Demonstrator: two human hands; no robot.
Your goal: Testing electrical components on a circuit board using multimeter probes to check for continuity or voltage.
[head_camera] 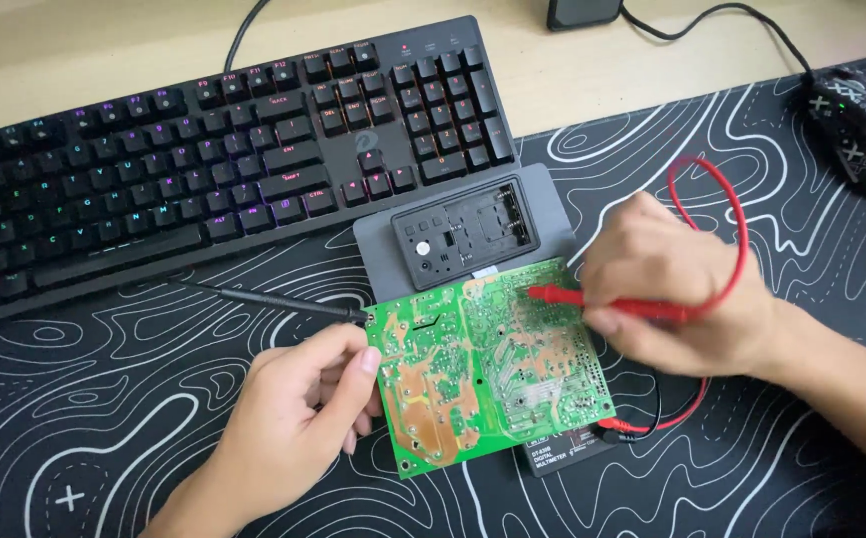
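black mat point(104, 418) with white contour lines covers the worktop point(592, 80), a dark keyboard point(204, 169) at its far edge. green board point(488, 364) lies solder side up at the centre, propped across a meter point(563, 456) and a grey case point(473, 234). left hand point(298, 418) curls at the board's left edge, thumb pressed on its corner, and seems to steady a black probe point(264, 299) whose tip meets that corner. right hand point(672, 299) pinches a red probe point(602, 299) like a pen, tip on the board's upper middle. board looks light, stiff and thin, with sharp solder points and fragile traces; best gripped by its bare edges. meter's near end carries a small black label with pale print. black mouse point(862, 120) sits far right.
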